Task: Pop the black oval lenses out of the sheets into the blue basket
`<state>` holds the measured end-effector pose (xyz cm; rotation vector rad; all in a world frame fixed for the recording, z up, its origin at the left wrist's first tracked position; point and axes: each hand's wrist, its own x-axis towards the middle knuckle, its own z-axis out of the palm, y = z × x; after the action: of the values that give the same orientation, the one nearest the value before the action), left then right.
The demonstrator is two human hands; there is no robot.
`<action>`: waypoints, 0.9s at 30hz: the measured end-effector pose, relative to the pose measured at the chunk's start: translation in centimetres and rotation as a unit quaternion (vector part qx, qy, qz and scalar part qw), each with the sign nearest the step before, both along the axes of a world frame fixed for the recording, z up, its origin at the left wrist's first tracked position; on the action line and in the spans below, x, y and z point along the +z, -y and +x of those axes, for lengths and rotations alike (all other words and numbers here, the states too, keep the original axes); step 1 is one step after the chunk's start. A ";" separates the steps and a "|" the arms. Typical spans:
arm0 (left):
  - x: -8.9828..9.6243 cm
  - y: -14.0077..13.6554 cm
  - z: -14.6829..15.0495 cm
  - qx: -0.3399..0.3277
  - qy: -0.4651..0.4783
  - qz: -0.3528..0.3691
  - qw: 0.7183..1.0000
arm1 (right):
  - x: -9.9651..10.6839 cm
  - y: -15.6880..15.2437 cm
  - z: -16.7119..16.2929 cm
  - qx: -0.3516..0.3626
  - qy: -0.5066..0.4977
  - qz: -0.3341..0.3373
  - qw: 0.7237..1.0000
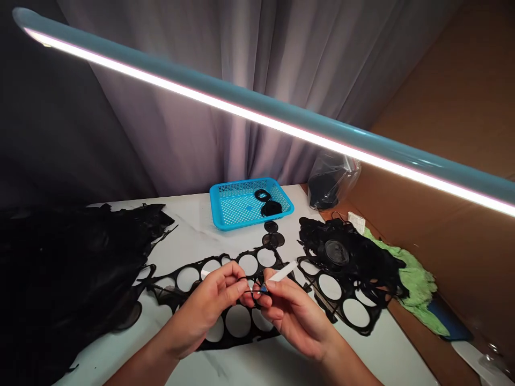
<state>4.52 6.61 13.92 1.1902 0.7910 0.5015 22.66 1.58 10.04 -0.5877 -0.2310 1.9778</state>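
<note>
My left hand (213,297) pinches a thin black rubber ring (249,291) between thumb and fingers, partly hidden by the fingertips. Facing it, my right hand (300,316) is closed around a small tool with a white handle (284,271) and a blue part near the fingertips. The tool's working end meets the ring, but its exact kind cannot be made out. Below both hands lies a black rubber sheet (251,323) with rows of large round holes, flat on the white table (193,214).
A blue basket (220,217) holds black rings (262,195); dark discs (273,239) lie before it. Black sheets (80,268) cover the left side. At right are a black scrap pile (370,262), green cloth (420,292) and plastic bag (332,182). A lit tube lamp (257,102) crosses above.
</note>
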 end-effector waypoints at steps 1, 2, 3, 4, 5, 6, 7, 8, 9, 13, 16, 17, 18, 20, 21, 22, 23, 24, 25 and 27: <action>-0.2 0.1 0.1 -0.003 0.005 0.000 1.000 | 0.1 0.1 -0.1 -0.003 0.013 0.009 1.000; -0.3 0.2 0.2 -0.003 0.009 0.001 1.000 | 0.1 0.1 -0.1 -0.006 0.020 0.015 1.000; -0.5 0.3 0.2 0.001 0.012 0.001 1.000 | 0.1 0.1 -0.2 -0.009 0.023 0.016 1.000; -0.6 0.4 0.3 0.007 0.013 0.000 1.000 | 0.1 0.2 -0.2 -0.009 0.020 0.013 1.000; -0.7 0.5 0.3 0.018 0.014 -0.004 1.000 | 0.1 0.2 -0.3 -0.009 0.016 0.007 1.000; -0.7 0.6 0.3 0.030 0.016 -0.012 0.999 | 0.0 0.2 -0.3 -0.009 0.011 -0.003 1.000; -0.7 0.6 0.3 0.041 0.022 -0.024 0.999 | 0.0 0.2 -0.3 -0.010 0.006 -0.014 1.000; -0.7 0.6 0.3 0.049 0.031 -0.039 0.998 | -0.1 0.2 -0.4 -0.012 0.002 -0.024 1.000; -0.6 0.7 0.3 0.056 0.041 -0.054 0.996 | -0.1 0.2 -0.4 -0.012 -0.002 -0.033 0.999; -0.6 0.7 0.2 0.065 0.079 -0.104 0.989 | -0.3 -0.1 -0.4 -0.012 -0.028 -0.059 0.998; -0.8 0.6 0.3 0.067 0.088 -0.118 0.987 | -0.6 -0.2 -0.5 -0.018 -0.048 -0.083 0.995; -0.8 0.6 0.3 0.068 0.084 -0.115 0.987 | -0.7 -0.3 -0.4 -0.020 -0.052 -0.088 0.995; -0.8 0.5 0.3 0.067 0.076 -0.106 0.989 | -0.7 -0.3 -0.4 -0.021 -0.054 -0.088 0.994; -1.0 0.2 0.0 0.067 0.044 -0.064 0.995 | -0.5 -0.2 -0.4 -0.015 -0.044 -0.067 0.997; -1.1 0.1 -0.1 0.065 0.020 -0.032 0.997 | -0.3 -0.1 -0.3 -0.006 -0.032 -0.045 0.998; -1.2 -0.1 -0.3 0.060 -0.003 0.003 0.998 | -0.1 0.1 -0.3 0.008 -0.017 -0.019 1.000; -1.4 -0.3 -0.6 0.047 -0.020 0.034 0.998 | 0.1 0.2 -0.3 0.025 0.000 0.010 1.000; -1.6 -0.5 -0.8 0.028 -0.028 0.055 0.998 | 0.3 0.4 -0.4 0.043 0.017 0.038 0.998; -1.8 -0.7 -1.0 0.002 -0.022 0.062 0.998 | 0.5 0.5 -0.4 0.062 0.030 0.063 0.996; -2.3 -0.9 -1.2 -0.060 0.025 0.037 0.997 | 0.7 0.8 -0.6 0.091 0.043 0.100 0.990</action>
<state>3.31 7.55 11.65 1.2815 0.6589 0.4621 22.03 0.79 10.73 -0.5380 -0.5466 2.0742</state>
